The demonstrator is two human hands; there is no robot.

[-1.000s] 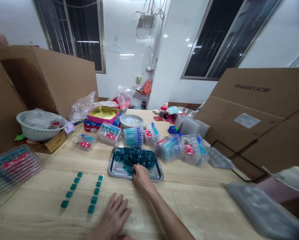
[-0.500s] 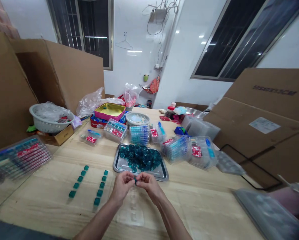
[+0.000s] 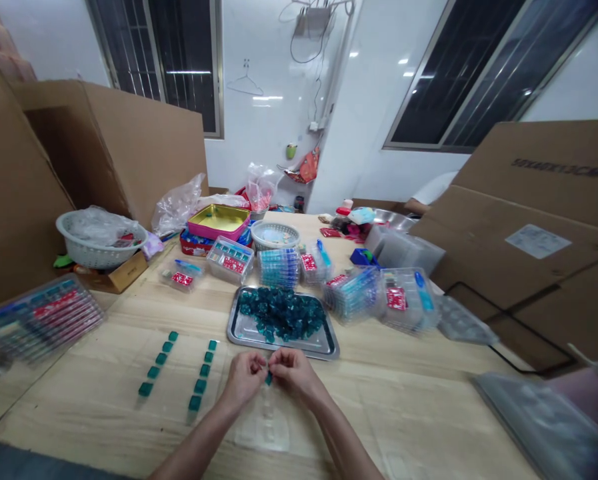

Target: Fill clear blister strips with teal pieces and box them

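a small teal block (image 3: 269, 378) is pinched between my fingers (image 3: 279, 357), with both hands curled in tight around it and only its lower end showing below my fingertips. it sits low over the surface (image 3: 89, 417), just in front of the steel tray (image 3: 243, 337). my left hand (image 3: 245, 380) and right hand (image 3: 293, 377) nearly meet around the block, so there's hardly any gap between them.

straight ahead of my fingers, the tray's near rim is close, leaving only a narrow strip of wood to work in. the pile of teal glass blocks (image 3: 281, 313) fills the tray's middle, with bare steel showing at its left corner. just below my hands lies a clear plastic insert (image 3: 263, 420), flat on the wood.

to the left of my left hand, a row of teal blocks (image 3: 201, 372) stands close by, with a second row (image 3: 157, 363) beyond it, and a strip of open wood between them. to the right of my right hand, the surface stays open for a long way, out to a grey plastic tray (image 3: 539, 427) near the far right edge.

past the steel tray, clear plastic boxes (image 3: 353, 295) crowd the surface in a line, and cardboard sheets (image 3: 533, 220) rise behind them on the right.
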